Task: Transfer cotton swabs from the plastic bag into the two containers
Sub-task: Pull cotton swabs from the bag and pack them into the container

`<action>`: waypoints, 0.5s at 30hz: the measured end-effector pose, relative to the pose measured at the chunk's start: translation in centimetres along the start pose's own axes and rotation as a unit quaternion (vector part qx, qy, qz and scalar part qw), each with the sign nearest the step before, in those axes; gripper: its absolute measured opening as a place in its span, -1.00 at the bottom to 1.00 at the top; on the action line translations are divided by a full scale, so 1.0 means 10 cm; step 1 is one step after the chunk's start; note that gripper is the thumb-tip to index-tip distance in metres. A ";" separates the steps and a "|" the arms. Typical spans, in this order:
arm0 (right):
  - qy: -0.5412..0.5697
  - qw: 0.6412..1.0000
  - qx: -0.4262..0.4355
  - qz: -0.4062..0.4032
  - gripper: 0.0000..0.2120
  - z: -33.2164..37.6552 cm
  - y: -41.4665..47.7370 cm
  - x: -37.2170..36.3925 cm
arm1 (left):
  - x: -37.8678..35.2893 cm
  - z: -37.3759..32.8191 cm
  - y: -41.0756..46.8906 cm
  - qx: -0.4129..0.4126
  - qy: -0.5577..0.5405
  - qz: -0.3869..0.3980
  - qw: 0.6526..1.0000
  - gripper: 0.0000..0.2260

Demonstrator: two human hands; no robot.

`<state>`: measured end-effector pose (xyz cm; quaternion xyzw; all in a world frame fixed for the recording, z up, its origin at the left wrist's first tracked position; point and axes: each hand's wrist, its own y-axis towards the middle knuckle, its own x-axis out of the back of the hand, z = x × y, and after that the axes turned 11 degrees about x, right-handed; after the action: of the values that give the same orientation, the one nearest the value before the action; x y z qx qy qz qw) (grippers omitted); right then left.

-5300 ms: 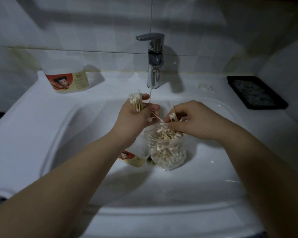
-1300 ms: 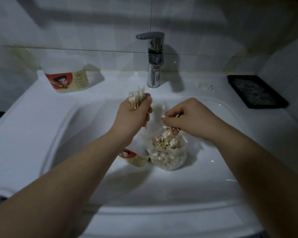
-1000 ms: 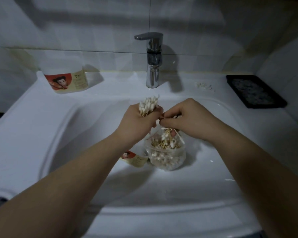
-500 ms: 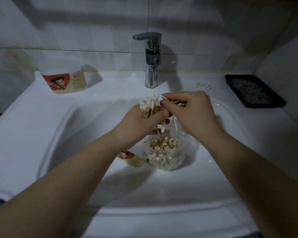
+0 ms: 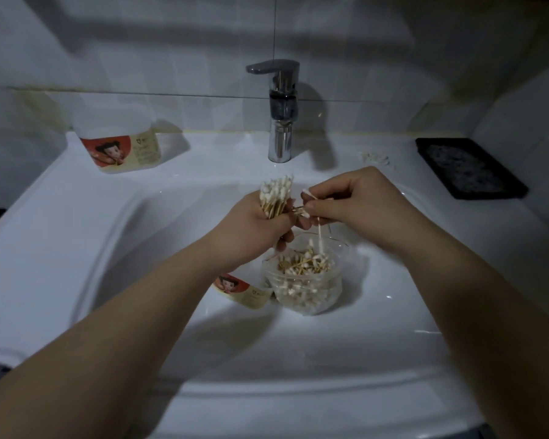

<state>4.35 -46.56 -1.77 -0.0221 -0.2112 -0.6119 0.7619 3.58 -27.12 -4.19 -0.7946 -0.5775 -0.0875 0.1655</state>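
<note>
Left hand [image 5: 251, 229] fingers are clamping a swab bundle [image 5: 274, 198]; right hand [image 5: 355, 204] fingertips are pinching swabs [image 5: 320, 239] above the plastic bag [image 5: 305, 280]

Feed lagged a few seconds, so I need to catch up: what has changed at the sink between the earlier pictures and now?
The right hand rose from the mouth of the plastic bag to beside the left hand, pinching loose swabs taken from it. The bundle of swabs that the left hand grips has grown. Unmoved: the bag, the container in the basin beside it, the container on the ledge.
</note>
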 end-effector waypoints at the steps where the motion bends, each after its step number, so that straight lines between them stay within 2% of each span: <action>1: -0.006 1.000 0.001 -0.004 -0.84 0.00 0.01 0.02 | 0.00 0.00 0.00 0.006 -0.007 0.001 1.000 -0.86; 9: -0.033 0.999 -0.003 0.002 -0.85 -0.01 0.01 0.04 | -0.02 0.04 0.01 -0.002 -0.013 0.010 1.000 -0.75; 12: -0.037 0.999 0.000 0.007 -0.89 0.01 0.01 0.03 | -0.02 0.07 0.02 0.009 -0.023 0.000 1.000 -0.87; 15: -0.063 0.998 0.013 0.007 -0.86 0.01 0.00 0.03 | -0.03 0.09 0.04 0.019 -0.042 -0.025 0.999 -0.88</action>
<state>4.38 -46.80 -1.54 -0.0525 -0.2668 -0.6012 0.7514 3.86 -27.19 -5.17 -0.7798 -0.6049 -0.0471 0.1540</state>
